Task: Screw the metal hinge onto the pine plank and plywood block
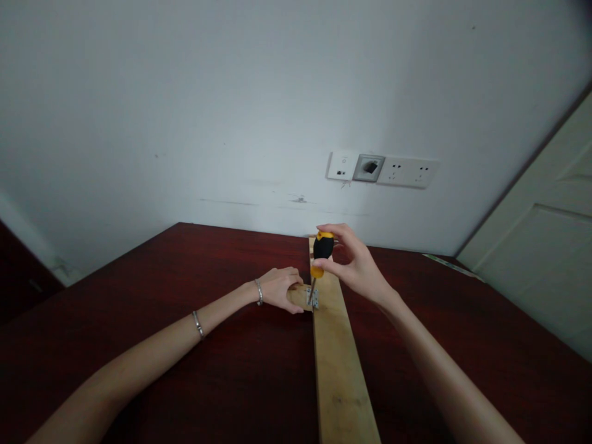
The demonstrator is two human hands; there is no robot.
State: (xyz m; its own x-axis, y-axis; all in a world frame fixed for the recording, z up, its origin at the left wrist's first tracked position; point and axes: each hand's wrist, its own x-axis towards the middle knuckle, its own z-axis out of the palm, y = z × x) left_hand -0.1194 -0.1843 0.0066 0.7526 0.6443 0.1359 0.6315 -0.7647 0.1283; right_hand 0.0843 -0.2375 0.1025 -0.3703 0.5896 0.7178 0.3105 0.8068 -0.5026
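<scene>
My right hand (pixel 352 262) grips a screwdriver (pixel 323 246) by its yellow and black handle, fingers wrapped around it. The shaft points down, slightly tilted, and its tip is at a small metal hinge (pixel 315 298). That hinge lies across the joint between a short wooden block (pixel 298 297) and a long wooden board (pixel 343 364). From the left, my left hand (pixel 280 288) holds the block, thumb on the near side and fingers on the far side. Whether a screw sits under the tip is too small to tell.
The board runs over a dark red tabletop (pixel 222 370) from the near edge of view toward the white wall (pixel 231 92). Wall sockets (pixel 407 172) are behind it to the right. A pale panelled door (pixel 546 246) stands at the right, and a flat strip (pixel 453 266) lies by the table's back edge.
</scene>
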